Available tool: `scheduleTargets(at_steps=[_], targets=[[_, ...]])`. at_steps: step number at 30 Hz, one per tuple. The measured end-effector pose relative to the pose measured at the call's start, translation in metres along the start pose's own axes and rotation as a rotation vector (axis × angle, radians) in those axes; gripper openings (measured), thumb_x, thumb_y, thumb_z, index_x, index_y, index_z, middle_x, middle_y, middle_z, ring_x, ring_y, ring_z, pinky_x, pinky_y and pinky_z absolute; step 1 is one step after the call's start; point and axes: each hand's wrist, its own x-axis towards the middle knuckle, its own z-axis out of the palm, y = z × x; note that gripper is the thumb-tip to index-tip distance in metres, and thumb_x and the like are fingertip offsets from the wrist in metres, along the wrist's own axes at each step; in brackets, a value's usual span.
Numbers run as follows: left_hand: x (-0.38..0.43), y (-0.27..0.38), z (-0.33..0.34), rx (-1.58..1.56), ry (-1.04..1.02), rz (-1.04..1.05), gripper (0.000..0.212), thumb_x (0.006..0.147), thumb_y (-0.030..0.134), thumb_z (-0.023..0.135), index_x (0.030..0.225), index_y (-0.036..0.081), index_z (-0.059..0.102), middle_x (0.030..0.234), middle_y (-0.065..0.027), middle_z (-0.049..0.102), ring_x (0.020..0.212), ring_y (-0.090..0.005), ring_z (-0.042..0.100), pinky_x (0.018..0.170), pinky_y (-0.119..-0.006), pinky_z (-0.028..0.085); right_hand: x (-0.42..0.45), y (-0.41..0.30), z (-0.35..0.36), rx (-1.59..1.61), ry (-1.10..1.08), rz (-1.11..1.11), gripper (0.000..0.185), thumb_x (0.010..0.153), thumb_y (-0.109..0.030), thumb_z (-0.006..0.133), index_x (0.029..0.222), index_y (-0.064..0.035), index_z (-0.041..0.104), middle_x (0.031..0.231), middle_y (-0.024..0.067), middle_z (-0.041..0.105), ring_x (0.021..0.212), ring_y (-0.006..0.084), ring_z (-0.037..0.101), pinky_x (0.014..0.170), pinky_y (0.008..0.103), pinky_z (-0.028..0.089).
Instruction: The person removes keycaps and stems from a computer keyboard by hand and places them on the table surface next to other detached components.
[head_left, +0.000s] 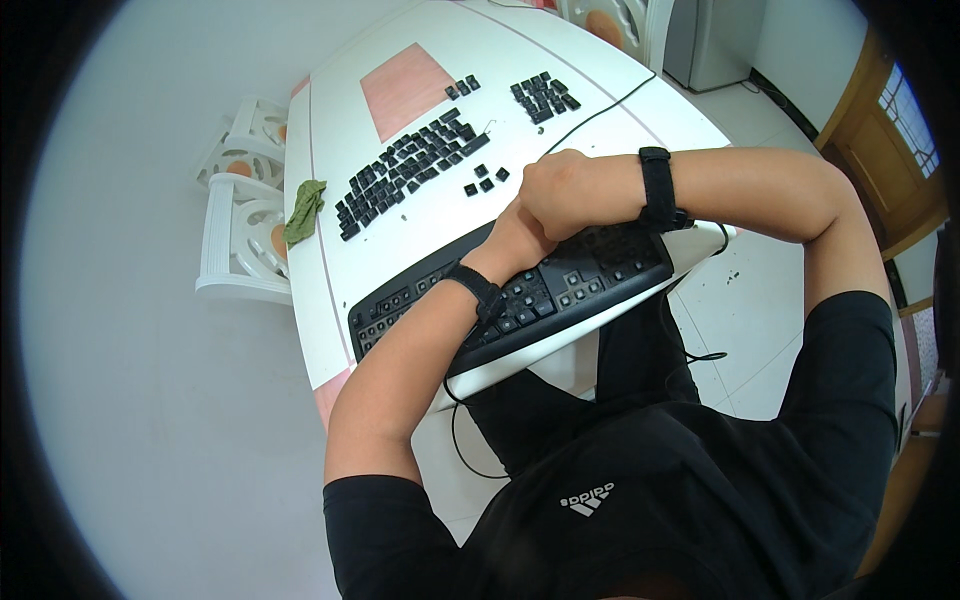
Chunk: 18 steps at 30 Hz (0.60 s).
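Note:
A black computer keyboard (600, 279) lies slanted along the near edge of the white table, most of its keycaps off and the key stems bare. A few keycaps remain on it near the front. My left hand (523, 234) is over the keyboard's middle, partly covered by my right hand (562, 191). The right hand is curled like a fist and meets the left at the keyboard's far edge. Fingertips of both are hidden, so anything between them is not visible. Beyond the hands lie a large block of loose keycaps (409, 166) and several single keycaps (486, 180).
Further keycaps form a number-pad-like group (544, 97) and a short row (463, 88). A black cable (607, 109) crosses the table (345, 300). A green cloth (305, 211) lies at the left edge beside white chairs (244, 232). Small dark bits dot the floor (742, 315).

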Motion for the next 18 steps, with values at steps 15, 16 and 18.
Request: scheduleTargets(at_steps=[15,16,18], targets=[[-0.0001,0.0008,0.0008,-0.008,-0.045,-0.051,0.039,0.094,0.019,0.063,0.132,0.013,0.058,0.135,-0.0147,0.060,0.127,-0.0285,0.055,0.108,-0.037,0.041,-0.0029,-0.0013,0.0005,-0.067,0.018,-0.084,0.028,0.073,-0.019,0.076,0.084,0.0060,0.074,0.084,0.0226,0.071,0.081,0.0343,0.072,0.070,0.0380,0.057],[-0.0007,-0.0007,0.0018,0.006,-0.021,-0.041,0.039,0.092,0.021,0.065,0.131,0.013,0.059,0.133,-0.0144,0.060,0.126,-0.0290,0.055,0.106,-0.037,0.042,-0.0020,-0.0013,0.0012,-0.065,0.021,-0.082,0.027,0.073,-0.019,0.076,0.084,0.0060,0.074,0.084,0.0226,0.071,0.081,0.0342,0.072,0.070,0.0380,0.057],[-0.0014,-0.0027,0.0043,0.033,0.026,-0.019,0.041,0.089,0.025,0.069,0.127,0.012,0.060,0.130,-0.0137,0.061,0.123,-0.0301,0.056,0.104,-0.036,0.044,-0.0009,-0.0012,0.0023,-0.062,0.026,-0.077,0.027,0.072,-0.018,0.076,0.084,0.0061,0.074,0.084,0.0225,0.071,0.081,0.0341,0.072,0.070,0.0379,0.058]])
